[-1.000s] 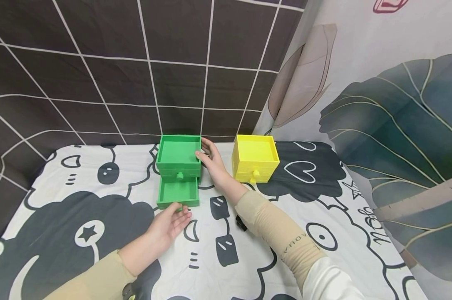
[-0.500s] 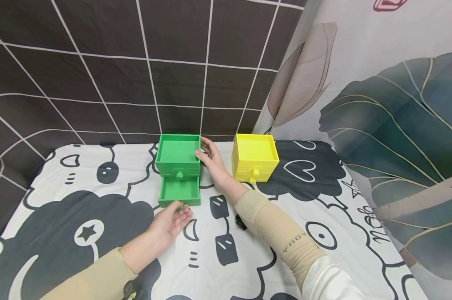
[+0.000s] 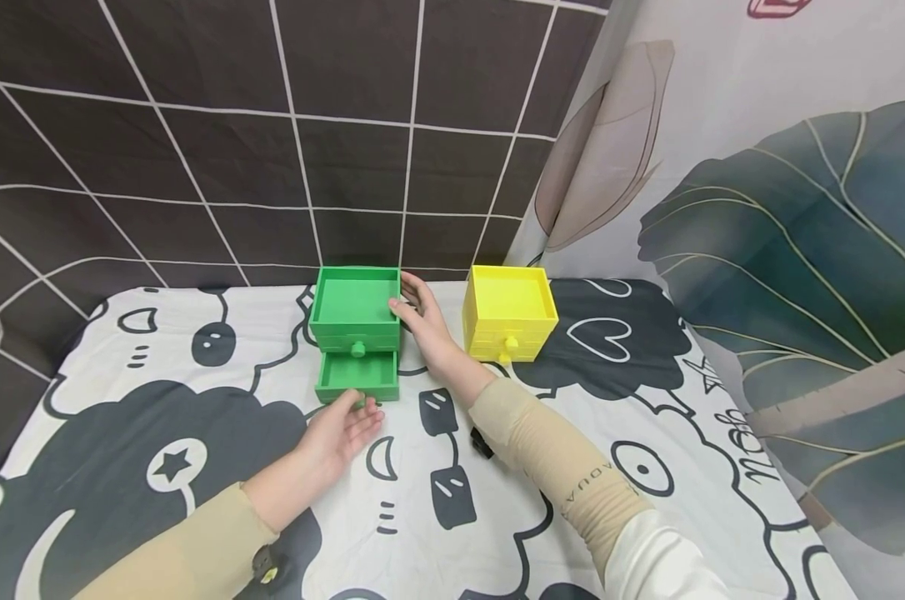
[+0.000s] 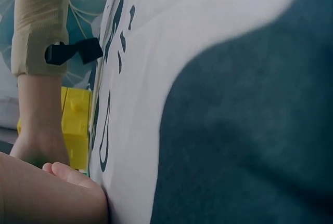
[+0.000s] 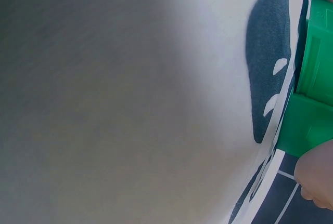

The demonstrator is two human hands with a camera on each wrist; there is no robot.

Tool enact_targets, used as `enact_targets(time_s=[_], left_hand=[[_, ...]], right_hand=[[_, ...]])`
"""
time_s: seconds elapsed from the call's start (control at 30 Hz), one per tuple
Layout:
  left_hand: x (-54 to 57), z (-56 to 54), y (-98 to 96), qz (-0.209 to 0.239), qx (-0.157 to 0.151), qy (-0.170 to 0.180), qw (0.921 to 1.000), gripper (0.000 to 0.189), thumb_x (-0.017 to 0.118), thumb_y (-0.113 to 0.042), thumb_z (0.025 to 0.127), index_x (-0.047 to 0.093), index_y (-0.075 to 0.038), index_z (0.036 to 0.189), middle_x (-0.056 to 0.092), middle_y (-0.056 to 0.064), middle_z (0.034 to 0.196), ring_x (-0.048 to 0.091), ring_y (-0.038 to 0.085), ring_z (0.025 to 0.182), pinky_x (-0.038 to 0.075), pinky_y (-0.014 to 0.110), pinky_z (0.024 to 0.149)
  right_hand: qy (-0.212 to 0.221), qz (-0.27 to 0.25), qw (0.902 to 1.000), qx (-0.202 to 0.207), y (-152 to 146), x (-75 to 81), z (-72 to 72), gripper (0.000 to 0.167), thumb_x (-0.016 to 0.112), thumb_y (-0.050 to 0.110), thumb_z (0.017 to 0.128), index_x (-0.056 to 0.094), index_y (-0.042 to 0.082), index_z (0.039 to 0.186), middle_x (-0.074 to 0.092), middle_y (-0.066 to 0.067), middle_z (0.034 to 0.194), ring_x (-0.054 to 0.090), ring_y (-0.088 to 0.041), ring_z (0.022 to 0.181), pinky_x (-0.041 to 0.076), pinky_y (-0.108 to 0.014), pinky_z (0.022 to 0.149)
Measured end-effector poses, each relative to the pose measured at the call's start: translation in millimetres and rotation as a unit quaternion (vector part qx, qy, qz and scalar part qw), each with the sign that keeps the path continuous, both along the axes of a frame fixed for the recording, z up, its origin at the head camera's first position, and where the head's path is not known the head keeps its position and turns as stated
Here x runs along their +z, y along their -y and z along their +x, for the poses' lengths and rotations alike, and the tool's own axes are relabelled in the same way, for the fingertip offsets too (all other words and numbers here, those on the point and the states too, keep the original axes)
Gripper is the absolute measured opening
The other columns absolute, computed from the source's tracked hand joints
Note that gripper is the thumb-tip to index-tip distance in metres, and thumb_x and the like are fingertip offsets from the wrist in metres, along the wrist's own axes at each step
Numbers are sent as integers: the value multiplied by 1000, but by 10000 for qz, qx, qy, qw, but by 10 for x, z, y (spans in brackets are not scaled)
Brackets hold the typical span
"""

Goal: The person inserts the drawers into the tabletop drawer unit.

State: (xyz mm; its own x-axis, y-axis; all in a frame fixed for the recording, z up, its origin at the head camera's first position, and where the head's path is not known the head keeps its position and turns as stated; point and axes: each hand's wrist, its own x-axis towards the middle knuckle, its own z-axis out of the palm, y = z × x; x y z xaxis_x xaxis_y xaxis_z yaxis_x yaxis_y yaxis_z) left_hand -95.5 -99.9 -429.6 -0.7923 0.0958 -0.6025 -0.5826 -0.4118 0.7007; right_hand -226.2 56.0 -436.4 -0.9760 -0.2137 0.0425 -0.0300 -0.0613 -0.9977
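Observation:
A small green two-drawer box (image 3: 353, 302) stands on the patterned cloth by the dark grid backdrop. Its lower drawer (image 3: 358, 372) is pulled partly out, showing a bare inside; the upper one is closed. At the drawer's front, my left hand (image 3: 337, 433) pinches the knob between thumb and finger, the other fingers loosely extended to the right. My right hand (image 3: 427, 327) holds the box's right side, thumb over the top rim, fingers along the wall. Part of the green box (image 5: 317, 52) also shows in the right wrist view.
A matching yellow drawer box (image 3: 511, 304) stands to the right, both drawers closed. White cloth with black cartoon print (image 3: 497, 517) covers the surface. Behind hangs a dark grid cloth (image 3: 235, 158), with a leaf-patterned curtain (image 3: 797, 250) at right.
The green lower drawer has slid somewhat inward, away from me, and my left hand has moved forward with it. My right hand stays on the box.

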Motion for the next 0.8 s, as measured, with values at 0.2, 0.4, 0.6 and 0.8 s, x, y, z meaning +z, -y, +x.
enact_targets(time_s=[0.2, 0.4, 0.6, 0.8], left_hand=[[8, -61, -8, 137, 42, 1, 9999, 12, 47, -13, 109, 54, -4, 113, 68, -3, 90, 73, 7, 88, 65, 18, 90], [7, -118, 0, 183, -30, 2, 9998, 18, 42, -15, 110, 54, -3, 114, 68, -2, 92, 73, 7, 89, 65, 19, 91], [10, -184, 24, 356, -94, 28, 9993, 24, 34, -20, 112, 51, -3, 119, 66, -1, 96, 72, 8, 90, 64, 19, 93], [30, -228, 32, 393, -145, 34, 9991, 24, 33, -20, 112, 49, -4, 121, 66, -1, 99, 72, 8, 93, 62, 21, 100]], right_hand=[[11, -14, 10000, 20, -5, -1, 5, 63, 56, 18, 106, 33, 9, 164, 39, -14, 167, 37, -29, 156, 33, -50, 133], [3, -51, 10000, -2, -2, -6, 5, 63, 56, 19, 105, 34, 9, 163, 40, -14, 167, 38, -29, 156, 33, -50, 133], [2, 44, 10000, -30, 2, -18, -6, 65, 56, 21, 104, 33, 10, 164, 40, -14, 167, 38, -29, 155, 35, -49, 133], [1, 56, 10000, 32, -2, 2, 5, 63, 54, 20, 106, 32, 10, 164, 39, -13, 167, 37, -29, 156, 34, -49, 133]])
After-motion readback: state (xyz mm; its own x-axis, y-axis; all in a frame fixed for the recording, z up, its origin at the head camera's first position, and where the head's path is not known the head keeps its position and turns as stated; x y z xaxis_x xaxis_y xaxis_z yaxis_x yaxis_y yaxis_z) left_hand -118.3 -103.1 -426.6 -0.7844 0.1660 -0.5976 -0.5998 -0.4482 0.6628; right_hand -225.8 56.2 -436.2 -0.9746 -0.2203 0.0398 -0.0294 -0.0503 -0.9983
